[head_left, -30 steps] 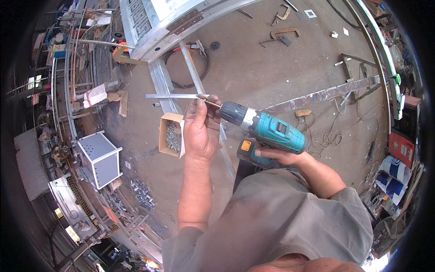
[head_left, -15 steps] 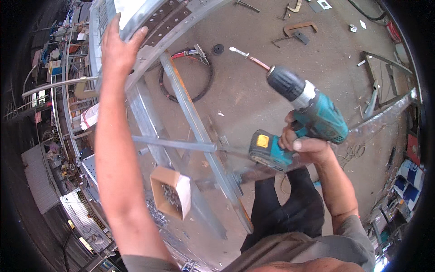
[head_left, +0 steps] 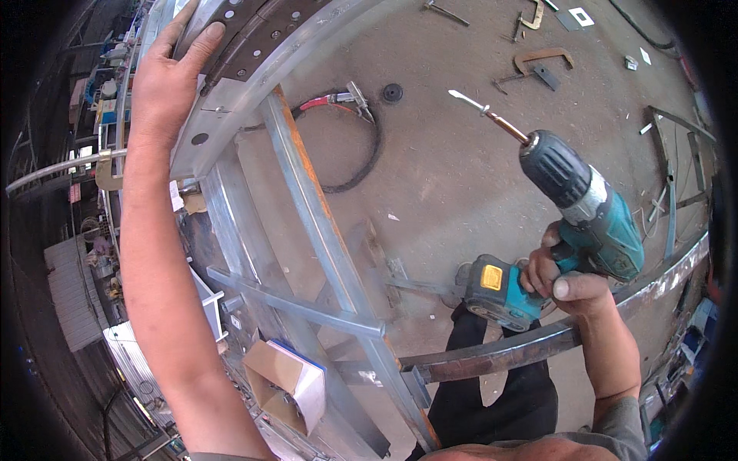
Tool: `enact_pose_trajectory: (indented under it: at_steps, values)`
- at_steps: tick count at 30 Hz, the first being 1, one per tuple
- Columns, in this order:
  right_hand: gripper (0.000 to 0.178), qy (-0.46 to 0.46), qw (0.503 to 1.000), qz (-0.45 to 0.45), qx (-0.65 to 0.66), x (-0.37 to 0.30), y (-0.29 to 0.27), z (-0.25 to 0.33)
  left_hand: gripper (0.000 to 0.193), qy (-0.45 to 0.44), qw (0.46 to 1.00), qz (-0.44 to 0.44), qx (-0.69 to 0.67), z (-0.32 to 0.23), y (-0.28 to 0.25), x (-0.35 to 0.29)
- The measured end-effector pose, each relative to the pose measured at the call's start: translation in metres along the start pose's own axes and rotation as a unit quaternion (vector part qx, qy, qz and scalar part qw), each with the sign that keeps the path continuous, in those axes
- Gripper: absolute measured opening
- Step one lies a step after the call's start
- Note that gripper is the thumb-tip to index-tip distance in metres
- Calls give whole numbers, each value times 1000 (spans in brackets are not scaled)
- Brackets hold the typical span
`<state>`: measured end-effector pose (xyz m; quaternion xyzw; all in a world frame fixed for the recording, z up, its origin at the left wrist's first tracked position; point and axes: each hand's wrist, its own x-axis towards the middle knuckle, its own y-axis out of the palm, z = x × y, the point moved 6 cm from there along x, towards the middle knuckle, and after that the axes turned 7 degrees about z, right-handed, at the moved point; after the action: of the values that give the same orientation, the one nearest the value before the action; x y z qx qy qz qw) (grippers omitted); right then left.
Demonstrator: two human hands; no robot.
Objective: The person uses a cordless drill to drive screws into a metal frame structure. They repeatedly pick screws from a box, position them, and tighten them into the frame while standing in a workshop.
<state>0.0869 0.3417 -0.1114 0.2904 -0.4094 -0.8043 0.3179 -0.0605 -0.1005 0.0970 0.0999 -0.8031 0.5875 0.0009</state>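
Note:
My right hand (head_left: pixel 573 280) is wrapped around the grip of a teal and black cordless drill (head_left: pixel 611 238). A long bit (head_left: pixel 507 128) in its chuck points up and left, with a small collar and a pale pointed piece at its end. That tip touches nothing. At the upper left, my left hand (head_left: pixel 165 96) lies on a grey metal frame (head_left: pixel 231 115), thumb apart from the stretched index finger; its other fingers are partly hidden. A dark perforated strip (head_left: pixel 254 38) runs along the frame beside my thumb.
Below the frame extend metal bars (head_left: pixel 323 215) and a crosspiece (head_left: pixel 300 303). An open cardboard box (head_left: pixel 269 376) with small metal pieces stands near my left forearm. On the floor lie a cable (head_left: pixel 361 173) with a red-handled clamp, a black disc (head_left: pixel 393 93) and a C-clamp (head_left: pixel 546 58).
The drill has moved right and slightly down in my right hand. My left hand has shifted left and remains on the frame. The view has shifted too.

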Motion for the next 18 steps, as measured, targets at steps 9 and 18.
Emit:
enact_pose_trajectory:
  at_steps: [9, 18]
  values:
    - [69, -62, 997, -12, 53, -4, -2, 4, 66, 29, 999, -20, 38, 4, -6, 2]
    - [65, -71, 996, -5, 48, -5, -2, 4, 57, 93, 992, -46, 76, 10, -5, 2]
